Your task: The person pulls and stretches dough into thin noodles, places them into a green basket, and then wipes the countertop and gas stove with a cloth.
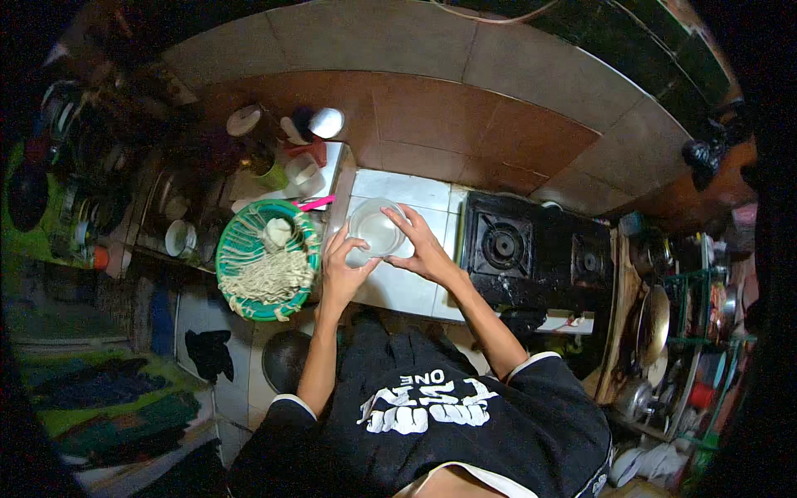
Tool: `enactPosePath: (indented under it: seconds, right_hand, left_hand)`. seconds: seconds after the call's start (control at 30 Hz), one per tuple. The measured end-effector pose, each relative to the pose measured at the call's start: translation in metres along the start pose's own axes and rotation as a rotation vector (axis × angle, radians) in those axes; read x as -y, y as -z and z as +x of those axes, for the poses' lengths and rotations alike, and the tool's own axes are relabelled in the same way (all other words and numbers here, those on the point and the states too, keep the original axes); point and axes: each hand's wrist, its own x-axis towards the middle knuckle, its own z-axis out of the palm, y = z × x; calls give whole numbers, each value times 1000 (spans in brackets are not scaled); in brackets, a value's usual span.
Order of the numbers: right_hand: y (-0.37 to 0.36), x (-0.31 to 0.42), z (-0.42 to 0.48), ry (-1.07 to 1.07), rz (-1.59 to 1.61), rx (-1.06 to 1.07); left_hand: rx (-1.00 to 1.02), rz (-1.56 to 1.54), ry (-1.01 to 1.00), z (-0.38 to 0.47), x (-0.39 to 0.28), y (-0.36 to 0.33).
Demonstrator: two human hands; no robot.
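Note:
Over the white-tiled counter (405,283), a round translucent plastic container (377,227) is held between both hands. My left hand (347,261) grips its near left side, with the thumb low on the wall. My right hand (418,241) wraps the right side, its fingers reaching over the rim. The inside looks cloudy and whitish; whether it contains anything is hard to tell. To the left of my left hand sits a green plastic basket (225,274). Pale stringy material (274,279) covers much of it, and a whitish lump (277,234) lies near its far side.
A black two-burner gas stove (501,246) stands to the right. Behind the basket are a pink handle (317,203), a clear plastic cup (305,175) and a green container (272,177). Pans (654,324) and a crowded rack (700,311) occupy the far right.

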Motion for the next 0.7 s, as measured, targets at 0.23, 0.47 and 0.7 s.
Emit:
enactPosePath:
  seconds: [0.23,0.47,0.7]
  right_hand:
    - [35,3,-104,-123,18,-389]
    - [45,17,-169,-493,-219,-837]
    - [45,39,-244,-759,-154,-1215]
  left_hand:
    - [478,-397,-31,-7,-47,-53]
    - [782,-618,-102,5,-54,-110]
    - [976,-713,-76,2,-63,-164]
